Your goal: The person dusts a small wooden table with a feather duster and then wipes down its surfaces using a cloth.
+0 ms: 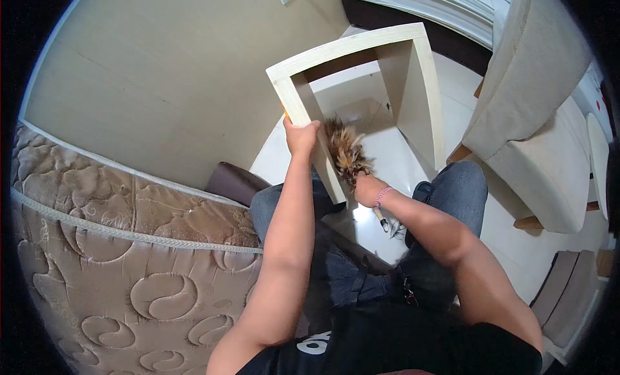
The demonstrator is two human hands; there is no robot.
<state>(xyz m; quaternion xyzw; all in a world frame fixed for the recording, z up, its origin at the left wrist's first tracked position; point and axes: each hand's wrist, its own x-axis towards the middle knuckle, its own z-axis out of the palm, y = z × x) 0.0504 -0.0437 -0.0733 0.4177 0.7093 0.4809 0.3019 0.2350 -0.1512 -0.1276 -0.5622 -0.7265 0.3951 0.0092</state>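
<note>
A pale wooden open-fronted cabinet frame [354, 47] stands on the floor between my knees. My left hand [301, 137] is wrapped round its left side panel, the thumb on the edge and the other fingers mostly hidden behind. My right hand [371, 189] is closed round a feather duster [347, 148] near the base of its brown and tan feathers. Those feathers lie against the inner face of the left panel. Below my right hand the duster's handle end sticks out toward my lap.
At left is a quilted mattress [155, 291] beside a large beige panel [161, 71]. A beige upholstered chair [536, 175] with wooden legs stands at right. Behind the cabinet is a dark bed base [413, 36] with white bedding. Glossy white floor tiles [452, 84] show around the cabinet.
</note>
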